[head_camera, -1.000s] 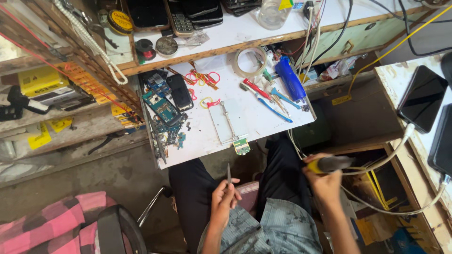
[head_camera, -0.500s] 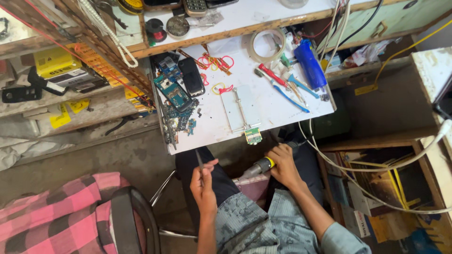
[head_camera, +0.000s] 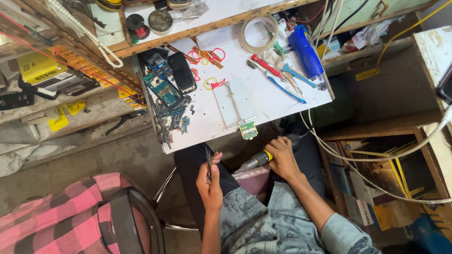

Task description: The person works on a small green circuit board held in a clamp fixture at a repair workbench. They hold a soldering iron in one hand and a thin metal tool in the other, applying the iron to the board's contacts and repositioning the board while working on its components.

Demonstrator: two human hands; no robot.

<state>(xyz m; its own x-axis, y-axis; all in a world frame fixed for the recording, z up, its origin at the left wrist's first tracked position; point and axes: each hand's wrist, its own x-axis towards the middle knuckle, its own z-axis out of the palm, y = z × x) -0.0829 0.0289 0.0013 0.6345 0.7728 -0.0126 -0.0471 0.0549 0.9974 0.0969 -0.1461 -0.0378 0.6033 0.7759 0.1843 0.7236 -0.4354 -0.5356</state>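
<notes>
Below the desk (head_camera: pixel 263 110), the left hand (head_camera: pixel 210 181) pinches thin, stiff tweezers (head_camera: pixel 208 164) mid-shaft; the right hand (head_camera: pixel 282 157) wraps the light soldering iron (head_camera: pixel 254 162) by its handle.

Matt white worktop (head_camera: pixel 282 101), glossy blue plastic bottle (head_camera: pixel 305 51), thin metal tweezers (head_camera: pixel 208 164), checked cloth (head_camera: pixel 61 211).

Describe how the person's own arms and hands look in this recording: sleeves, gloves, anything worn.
Both hands are bare, with no gloves, rings or watch visible. The left hand and the right hand come out of bare forearms. The right arm has a blue-grey patterned sleeve pushed back to about the elbow. No sleeve shows on the left forearm.
</notes>
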